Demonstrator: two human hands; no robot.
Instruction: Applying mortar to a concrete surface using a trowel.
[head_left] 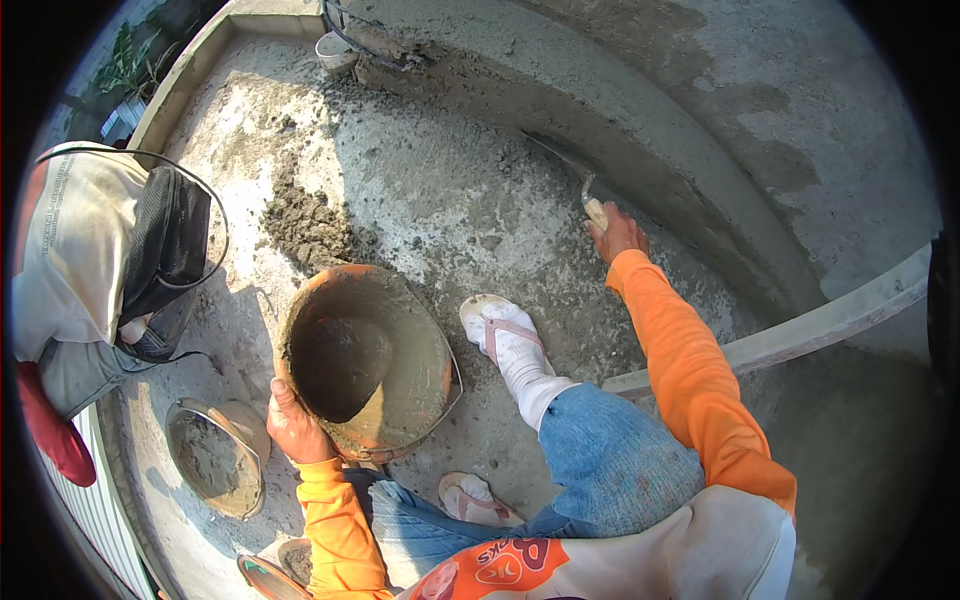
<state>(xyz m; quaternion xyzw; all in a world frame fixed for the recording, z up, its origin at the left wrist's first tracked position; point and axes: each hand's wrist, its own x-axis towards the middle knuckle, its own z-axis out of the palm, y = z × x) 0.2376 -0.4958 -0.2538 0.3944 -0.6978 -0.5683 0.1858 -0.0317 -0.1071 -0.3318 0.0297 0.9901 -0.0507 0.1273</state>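
Note:
My left hand (297,428) is closed on the near-left rim of a large orange bucket (425,335). The bucket tilts toward me, its inner wall smeared with grey mortar and its bottom in shadow. Reaching out to the right, my right hand (620,236) wraps around the wooden handle of a trowel (596,210). The thin metal blade lies along the foot of a curved mortared wall (640,150); whether it touches the wall I cannot tell.
A crumbly mortar heap (305,220) lies beyond the bucket. A smaller mortar-coated bucket (250,425) stands at the left, near another person (85,240) with a black bag. A white pot (337,52) sits at the far corner. A raised curb (830,315) crosses the right side.

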